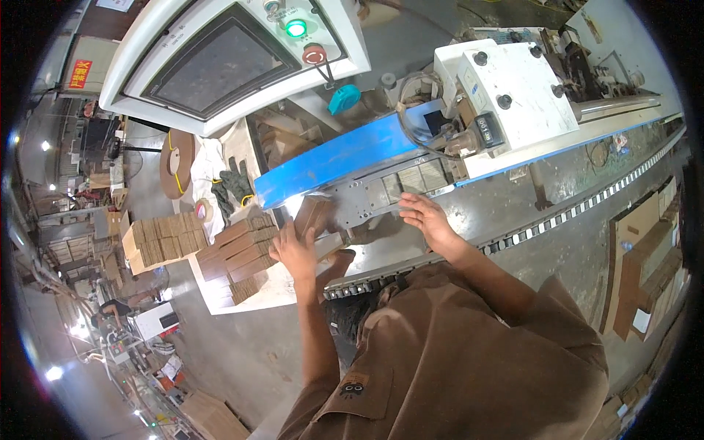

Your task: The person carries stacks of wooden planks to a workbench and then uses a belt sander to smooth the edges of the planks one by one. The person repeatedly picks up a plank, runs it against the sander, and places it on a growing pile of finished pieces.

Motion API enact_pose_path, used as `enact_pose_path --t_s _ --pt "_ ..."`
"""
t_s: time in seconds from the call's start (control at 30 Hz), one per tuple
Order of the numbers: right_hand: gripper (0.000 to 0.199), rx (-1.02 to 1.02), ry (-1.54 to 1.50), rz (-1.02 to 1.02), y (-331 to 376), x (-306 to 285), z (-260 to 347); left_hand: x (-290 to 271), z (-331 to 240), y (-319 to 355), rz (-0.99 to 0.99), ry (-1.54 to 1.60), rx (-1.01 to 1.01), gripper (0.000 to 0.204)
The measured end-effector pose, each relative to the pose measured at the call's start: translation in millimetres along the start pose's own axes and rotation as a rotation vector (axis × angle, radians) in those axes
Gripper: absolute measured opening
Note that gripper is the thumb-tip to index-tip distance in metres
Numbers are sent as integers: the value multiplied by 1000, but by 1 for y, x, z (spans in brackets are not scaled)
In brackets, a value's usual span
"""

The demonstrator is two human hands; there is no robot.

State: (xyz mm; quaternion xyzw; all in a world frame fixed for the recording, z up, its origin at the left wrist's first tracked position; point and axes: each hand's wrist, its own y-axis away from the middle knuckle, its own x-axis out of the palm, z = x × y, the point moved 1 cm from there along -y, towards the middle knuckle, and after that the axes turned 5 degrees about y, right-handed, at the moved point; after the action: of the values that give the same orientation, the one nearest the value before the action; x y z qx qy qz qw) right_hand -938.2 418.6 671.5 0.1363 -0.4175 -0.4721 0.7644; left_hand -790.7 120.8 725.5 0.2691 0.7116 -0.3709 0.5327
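Observation:
My left hand (295, 255) is at the right end of a stack of brown board strips (238, 249), fingers apart and touching the strips' ends. Just beyond its fingertips, a brown board piece (314, 214) lies at the near end of the machine's metal bed (359, 202). My right hand (427, 221) hovers by the bed's front edge with its fingers stretched out and nothing in them. Behind it, several pale blocks (414, 180) sit in the bed beneath a blue guard (345, 161).
A control panel (220, 62) with a dark screen, lit green button and red stop knob (314, 53) stands at the upper left. Another stack of brown strips (165, 240), dark gloves (233, 183) and a tape roll (203, 210) are left. A chain conveyor (543, 222) runs along the right.

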Motion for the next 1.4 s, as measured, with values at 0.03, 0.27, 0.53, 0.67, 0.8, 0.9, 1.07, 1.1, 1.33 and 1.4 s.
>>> enact_pose_path --t_s 0.03,0.27,0.53,0.67,0.8,0.9,1.07,1.1,1.33,1.4 --pt "37 5 10 12 -2 3 2 3 5 -1 62 -32 -15 49" --pt "36 25 1 -45 2 -16 7 -24 -75 -17 -98 89 142 47" --pt "53 117 -130 -68 -7 -31 -8 100 -147 -9 53 286 385 38" --pt "51 91 -213 0 -30 -18 -8 128 -156 -15 -88 307 434 30" --pt "57 56 -388 108 -53 -4 -12 136 -152 -17 -80 305 476 27" --pt "43 69 -456 104 -63 4 -16 135 -140 -18 -10 282 509 29" --pt "48 -53 -498 13 -64 18 -2 127 -128 -23 79 218 600 33" --pt "43 -32 -539 36 -64 14 -1 130 -128 -23 60 232 591 35" --pt "21 94 -563 -17 -46 19 -8 126 -131 -21 129 301 539 40" --pt "25 73 -601 -3 -49 21 0 128 -130 -24 132 298 538 41"
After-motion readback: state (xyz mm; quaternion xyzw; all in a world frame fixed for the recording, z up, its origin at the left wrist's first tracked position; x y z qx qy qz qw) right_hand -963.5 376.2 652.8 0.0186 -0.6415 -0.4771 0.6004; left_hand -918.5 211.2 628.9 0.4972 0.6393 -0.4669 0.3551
